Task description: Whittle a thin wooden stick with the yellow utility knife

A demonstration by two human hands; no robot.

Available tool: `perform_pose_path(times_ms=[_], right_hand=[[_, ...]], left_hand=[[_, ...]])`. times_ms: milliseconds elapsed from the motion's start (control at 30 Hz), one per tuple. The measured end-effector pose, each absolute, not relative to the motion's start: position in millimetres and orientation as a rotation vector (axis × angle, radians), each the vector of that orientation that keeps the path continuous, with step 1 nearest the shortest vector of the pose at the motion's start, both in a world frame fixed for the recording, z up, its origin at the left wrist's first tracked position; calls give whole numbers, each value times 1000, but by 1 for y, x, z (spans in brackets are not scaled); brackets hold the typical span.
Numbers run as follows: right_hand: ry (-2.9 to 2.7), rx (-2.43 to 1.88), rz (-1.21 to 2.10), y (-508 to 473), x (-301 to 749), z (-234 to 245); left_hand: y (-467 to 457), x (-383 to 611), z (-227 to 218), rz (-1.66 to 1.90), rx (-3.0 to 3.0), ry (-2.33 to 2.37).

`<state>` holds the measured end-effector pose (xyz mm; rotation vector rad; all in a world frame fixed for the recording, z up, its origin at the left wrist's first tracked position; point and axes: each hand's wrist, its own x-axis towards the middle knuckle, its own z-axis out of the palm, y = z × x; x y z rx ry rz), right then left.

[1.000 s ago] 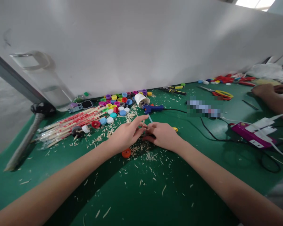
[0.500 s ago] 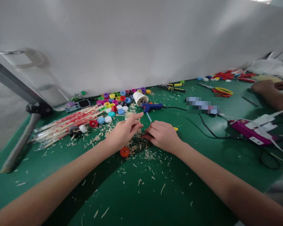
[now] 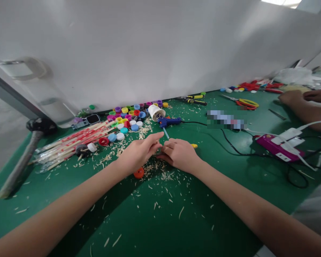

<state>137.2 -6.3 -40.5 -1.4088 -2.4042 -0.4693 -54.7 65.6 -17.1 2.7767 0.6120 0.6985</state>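
Note:
My left hand (image 3: 140, 150) and my right hand (image 3: 180, 153) meet over a scatter of wood shavings (image 3: 157, 167). The left thumb and fingers are pinched together; whatever they hold is too hidden to name. Curled fingers on my right hand face the left fingertips, and their contents are hidden too. An orange bottle cap (image 3: 138, 173) lies just under the left wrist. Behind the hands rests a blue glue gun (image 3: 169, 121), its pale glue stick (image 3: 166, 133) pointing toward my right fingers. The white cup (image 3: 157, 112) beside it lies tipped over.
Many coloured bottle caps (image 3: 128, 116) and wrapped wooden sticks (image 3: 75, 142) lie left, near a hammer (image 3: 21, 164). Pliers (image 3: 192, 100), scissors (image 3: 243, 102) and a purple power strip (image 3: 276, 147) with cables are right. Another person's hands (image 3: 296, 101) work at far right.
My hands have come closer together, the left fingertips now nearly touching the right ones. The whole view has shifted slightly. The glue gun and caps stay in place.

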Motion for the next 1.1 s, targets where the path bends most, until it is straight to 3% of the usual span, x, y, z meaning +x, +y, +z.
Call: perform_pose_path(times_ms=[200, 1100], right_hand=[[-2334, -1361, -580, -11, 135, -43], [-2361, -1404, -538, -7, 137, -41]], left_hand=[[71, -54, -22, 750, 2568, 719], [69, -54, -20, 776, 2666, 698]])
